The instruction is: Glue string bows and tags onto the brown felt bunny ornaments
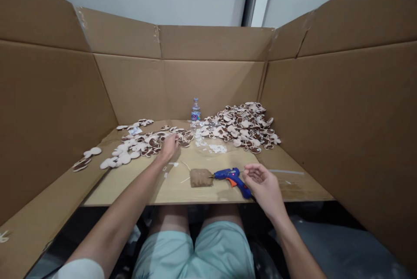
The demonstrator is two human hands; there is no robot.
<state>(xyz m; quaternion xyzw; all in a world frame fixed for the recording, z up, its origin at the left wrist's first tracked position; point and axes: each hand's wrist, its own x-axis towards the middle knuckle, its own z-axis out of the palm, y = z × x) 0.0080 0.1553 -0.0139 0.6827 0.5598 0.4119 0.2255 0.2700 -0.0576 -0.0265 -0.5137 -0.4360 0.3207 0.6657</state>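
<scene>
Hands apart, the person works with both forearms angled in over the tabletop (124, 188). Left hand (169, 147) reaches far forward, its arm nearly straight, wrist bent slightly, fingers down at the right part of the left pile (125, 157) of brown-and-white pieces; whether they pinch one I cannot tell. Right hand (265, 185) is nearer the body, elbow bent, fingers loosely curled toward the thumb, just behind the blue glue gun (228, 174); whether it grips anything is unclear. The gun lies with its nozzle pointing left at a brown block (201, 178). A clear stick (289, 172) extends right of that hand. Farther out are white tags (217, 149), a larger right pile (246, 125), a bottle (196, 112) and cardboard walls (211, 79).
</scene>
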